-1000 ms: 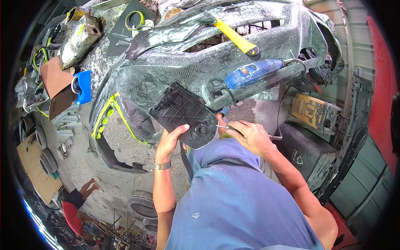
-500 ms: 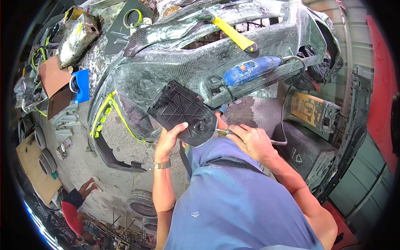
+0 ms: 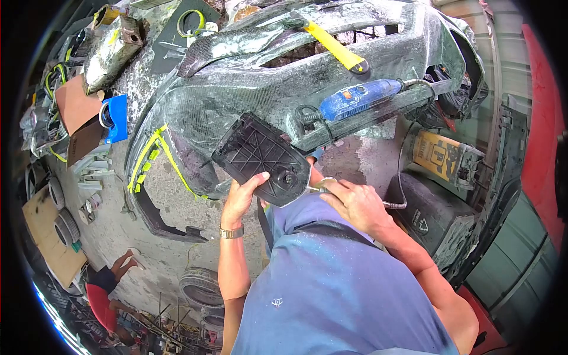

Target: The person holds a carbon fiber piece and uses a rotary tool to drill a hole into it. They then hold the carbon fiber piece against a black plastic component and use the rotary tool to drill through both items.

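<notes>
My left hand (image 3: 241, 200) grips the lower edge of a black ribbed plastic cover (image 3: 260, 155), holding it tilted over my lap. My right hand (image 3: 354, 203) is closed on a thin metal handpiece (image 3: 320, 188) on a flexible shaft, its tip touching the cover's right edge near a round hub. A large dusty carbon-fibre bumper (image 3: 284, 77) lies just beyond the cover. On it rest a blue rotary tool (image 3: 361, 99) and a yellow-handled tool (image 3: 336, 48).
A black box (image 3: 429, 219) and a yellow-black case (image 3: 442, 157) stand at my right. A blue tape dispenser (image 3: 114, 120), cardboard pieces (image 3: 77, 106) and tyres (image 3: 198, 289) lie at the left and below. Another person in red (image 3: 103, 299) sits lower left.
The cover has shifted slightly up and right in my left hand. My right hand has slid left and down along its edge with the handpiece.
</notes>
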Motion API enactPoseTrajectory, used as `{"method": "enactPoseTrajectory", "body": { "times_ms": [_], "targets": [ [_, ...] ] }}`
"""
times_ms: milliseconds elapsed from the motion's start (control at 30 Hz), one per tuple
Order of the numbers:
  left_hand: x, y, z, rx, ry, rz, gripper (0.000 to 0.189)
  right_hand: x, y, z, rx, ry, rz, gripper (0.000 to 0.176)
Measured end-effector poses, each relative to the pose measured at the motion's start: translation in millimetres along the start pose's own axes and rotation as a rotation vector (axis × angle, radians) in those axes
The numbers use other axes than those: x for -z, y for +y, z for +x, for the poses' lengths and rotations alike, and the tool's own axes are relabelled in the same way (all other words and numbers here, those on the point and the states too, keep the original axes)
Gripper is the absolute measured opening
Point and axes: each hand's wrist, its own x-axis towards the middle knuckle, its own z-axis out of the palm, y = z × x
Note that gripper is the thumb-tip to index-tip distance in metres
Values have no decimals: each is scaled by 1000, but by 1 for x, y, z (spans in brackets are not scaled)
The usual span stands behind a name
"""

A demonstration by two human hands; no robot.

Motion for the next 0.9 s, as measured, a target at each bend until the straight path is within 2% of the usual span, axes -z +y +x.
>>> {"method": "enactPoseTrajectory", "body": {
  "times_ms": [67, 800, 900],
  "targets": [
    [-1, 1, 0, 4, 10, -5, 16, -3, -4, -3, 97, 43, 7, 27],
    [4, -5, 2, 10, -7, -3, 15, -5, 3, 0, 64, 65, 40, 28],
    [5, -5, 2, 13, -17, -8, 16, 5, -1, 2, -37, -45, 32, 31]
  ]
}}
